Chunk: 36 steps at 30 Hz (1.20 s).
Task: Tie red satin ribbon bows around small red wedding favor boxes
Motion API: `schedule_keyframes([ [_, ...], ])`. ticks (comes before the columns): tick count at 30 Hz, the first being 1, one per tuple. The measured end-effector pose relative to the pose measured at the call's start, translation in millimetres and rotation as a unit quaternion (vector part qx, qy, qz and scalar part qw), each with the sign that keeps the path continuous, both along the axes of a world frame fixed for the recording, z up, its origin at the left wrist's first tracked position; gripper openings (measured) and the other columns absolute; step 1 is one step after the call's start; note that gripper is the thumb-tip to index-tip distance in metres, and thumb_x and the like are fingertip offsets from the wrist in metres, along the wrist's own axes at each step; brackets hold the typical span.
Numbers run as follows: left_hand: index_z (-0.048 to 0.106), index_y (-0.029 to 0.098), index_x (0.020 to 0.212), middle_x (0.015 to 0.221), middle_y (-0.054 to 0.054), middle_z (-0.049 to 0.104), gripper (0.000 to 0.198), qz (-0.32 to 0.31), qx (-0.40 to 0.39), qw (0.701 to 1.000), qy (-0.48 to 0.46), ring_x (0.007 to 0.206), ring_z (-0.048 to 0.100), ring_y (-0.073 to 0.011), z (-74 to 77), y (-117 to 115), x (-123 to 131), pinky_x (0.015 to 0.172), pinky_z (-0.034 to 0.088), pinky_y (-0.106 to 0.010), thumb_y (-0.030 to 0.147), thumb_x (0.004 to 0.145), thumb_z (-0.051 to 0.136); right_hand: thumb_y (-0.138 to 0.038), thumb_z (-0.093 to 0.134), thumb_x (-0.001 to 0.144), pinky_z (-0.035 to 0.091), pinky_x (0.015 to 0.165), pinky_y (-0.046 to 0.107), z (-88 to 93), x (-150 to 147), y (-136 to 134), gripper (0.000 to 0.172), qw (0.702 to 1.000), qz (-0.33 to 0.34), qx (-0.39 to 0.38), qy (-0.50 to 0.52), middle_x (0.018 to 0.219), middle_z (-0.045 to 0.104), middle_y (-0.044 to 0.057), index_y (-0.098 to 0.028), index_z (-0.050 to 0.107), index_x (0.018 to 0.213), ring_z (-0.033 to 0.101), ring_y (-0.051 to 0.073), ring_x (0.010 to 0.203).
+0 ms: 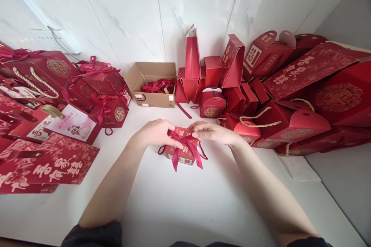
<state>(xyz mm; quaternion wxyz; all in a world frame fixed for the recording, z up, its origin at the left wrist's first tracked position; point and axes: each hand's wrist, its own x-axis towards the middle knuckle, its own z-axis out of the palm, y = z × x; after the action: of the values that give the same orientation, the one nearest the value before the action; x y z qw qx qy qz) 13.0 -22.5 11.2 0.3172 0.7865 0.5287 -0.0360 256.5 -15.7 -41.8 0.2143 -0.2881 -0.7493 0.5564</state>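
A small red gift box (180, 156) with gold lettering stands on the white table in front of me. Tied across its top is a dark red ribbon bow (185, 139), its two tails hanging over the near side. My left hand (155, 134) has thumb and fingers closed on the bow's left loop. On the other side, my right hand (213, 132) pinches the right loop between thumb and fingertips. Twisted dark red cord handles stick out at both sides of the box. The far side of the box is partly hidden by my hands.
A cardboard box (155, 99) with loose red ribbons stands at the back by the tiled wall. Ribboned red boxes (114, 112) and gift bags (60, 162) crowd the left; several red boxes (290, 123) are piled on the right. A ribbon strip (184, 111) lies behind my hands.
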Motion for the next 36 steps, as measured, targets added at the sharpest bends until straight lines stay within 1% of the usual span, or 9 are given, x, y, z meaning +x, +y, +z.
schedule_keyframes([
  [6,0.071,0.025,0.072,0.055,0.002,0.056,0.051,0.002,0.001,1.000,0.009,0.051,0.044,-0.0135,-0.7,-0.8,-1.4,0.048,0.024,-0.026,0.073,0.056,0.070,-0.055,0.054,0.091,0.042,0.094,0.033,3.0,1.7,0.3,0.042,1.000,0.017,0.019,-0.016,0.104,0.057,0.006,-0.016,0.062,0.076,0.054,0.019,0.100],
  [17,0.071,0.025,0.072,0.059,0.001,0.066,0.048,0.006,-0.030,1.000,0.003,0.053,0.056,-0.0160,-3.0,-0.7,-3.5,0.049,0.032,-0.024,0.071,0.061,0.068,-0.057,0.053,0.091,0.042,0.093,0.033,2.9,2.8,-0.1,0.043,0.999,0.007,0.024,-0.038,0.104,0.056,0.006,-0.017,0.062,0.077,0.055,0.018,0.098],
  [21,0.072,0.025,0.074,0.060,0.001,0.067,0.049,0.003,-0.040,0.999,-0.002,0.052,0.056,-0.0155,-1.3,-1.4,-2.7,0.049,0.033,-0.025,0.072,0.062,0.067,-0.055,0.054,0.091,0.042,0.093,0.033,3.0,1.4,-1.2,0.042,0.999,0.003,0.028,-0.038,0.101,0.057,0.006,-0.017,0.062,0.075,0.055,0.018,0.097],
  [24,0.072,0.025,0.075,0.061,0.001,0.065,0.049,-0.001,-0.023,1.000,-0.018,0.053,0.054,-0.0151,1.0,-1.3,-3.7,0.049,0.031,-0.025,0.072,0.062,0.067,-0.052,0.055,0.091,0.042,0.093,0.034,4.4,0.3,-3.4,0.039,0.999,-0.015,0.033,-0.017,0.102,0.059,0.006,-0.017,0.061,0.075,0.056,0.020,0.100],
  [27,0.064,0.021,0.062,0.057,-0.001,0.059,0.053,0.028,0.012,0.999,-0.032,0.050,0.049,-0.0141,0.7,0.6,-7.2,0.048,0.029,-0.026,0.073,0.071,0.059,-0.051,0.053,0.092,0.042,0.095,0.033,8.1,0.0,-7.0,0.034,0.997,-0.067,0.034,0.007,0.114,0.060,0.006,-0.019,0.063,0.094,0.056,0.020,0.106],
  [29,0.056,0.018,0.055,0.055,-0.002,0.055,0.059,0.051,0.013,0.997,-0.048,0.048,0.046,-0.0134,-1.5,2.6,-9.9,0.049,0.028,-0.027,0.072,0.078,0.050,-0.052,0.052,0.092,0.043,0.092,0.032,11.3,0.2,-9.7,0.036,0.991,-0.124,0.046,0.001,0.119,0.059,0.006,-0.021,0.059,0.109,0.057,0.019,0.105],
  [31,0.049,0.018,0.053,0.054,-0.001,0.050,0.061,0.054,0.003,0.996,-0.064,0.047,0.043,-0.0123,-4.4,4.6,-11.8,0.049,0.027,-0.028,0.072,0.080,0.047,-0.057,0.047,0.093,0.045,0.086,0.032,14.7,0.3,-12.3,0.039,0.982,-0.170,0.063,-0.052,0.107,0.063,0.005,-0.021,0.059,0.103,0.059,0.018,0.094],
  [34,0.041,0.018,0.052,0.052,0.001,0.040,0.060,0.045,0.001,0.997,-0.069,0.045,0.034,-0.0099,-8.1,6.6,-12.6,0.047,0.023,-0.027,0.070,0.077,0.053,-0.066,0.038,0.092,0.043,0.072,0.031,21.0,0.2,-17.0,0.054,0.962,-0.198,0.080,-0.169,0.077,0.064,0.003,-0.019,0.058,0.076,0.059,0.018,0.075],
  [36,0.038,0.018,0.051,0.051,0.002,0.038,0.059,0.043,0.007,0.996,-0.072,0.044,0.031,-0.0090,-9.3,7.2,-12.5,0.046,0.021,-0.027,0.068,0.076,0.056,-0.070,0.035,0.090,0.041,0.066,0.030,26.6,0.0,-21.6,0.060,0.944,-0.221,0.091,-0.225,0.071,0.063,0.003,-0.019,0.056,0.068,0.058,0.018,0.068],
])
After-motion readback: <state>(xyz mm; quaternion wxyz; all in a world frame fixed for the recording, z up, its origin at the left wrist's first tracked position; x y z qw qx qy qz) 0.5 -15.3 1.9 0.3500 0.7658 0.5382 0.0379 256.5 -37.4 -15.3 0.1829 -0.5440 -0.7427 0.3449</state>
